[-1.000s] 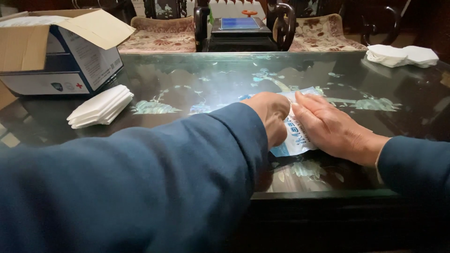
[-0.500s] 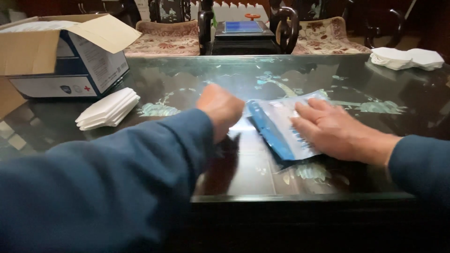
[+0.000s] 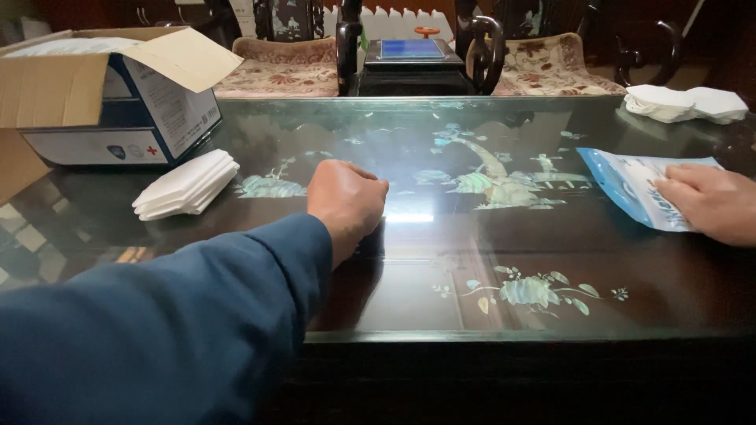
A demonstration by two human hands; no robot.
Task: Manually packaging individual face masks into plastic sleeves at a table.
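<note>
- Blue-and-white flat plastic pouch [image 3: 642, 189] lies on the right side of the dark glossy worktop [image 3: 409, 299], with one blue edge turned toward the middle.
- Right hand [image 3: 709, 202] rests on the pouch's near right part, fingers [image 3: 679, 189] stretched out flat and pressing it down, not curled around it.
- Left hand [image 3: 345, 203] sits near the middle of the worktop, well apart from the pouch, knuckles up and fingers [image 3: 370, 187] curled under into a loose fist; whether they pinch anything underneath cannot be told.
- Dark blue sleeve [image 3: 157, 330] covers the left arm, which runs in from the lower left of the head view.
- Mother-of-pearl inlay of a tree and flowers [image 3: 504, 177] shows under the glassy surface between the two hands.
- Stack of white folded pieces [image 3: 187, 185] lies to the left of the left hand, near but not touching it.
- Open cardboard box with a blue-and-white printed side [image 3: 110, 94] stands behind that stack at the far left corner, its flap raised.
- Second pile of white folded pieces [image 3: 685, 102] sits at the far right corner, beyond the pouch.
- Carved dark wooden chairs with patterned cushions [image 3: 276, 67] stand behind the worktop.
</note>
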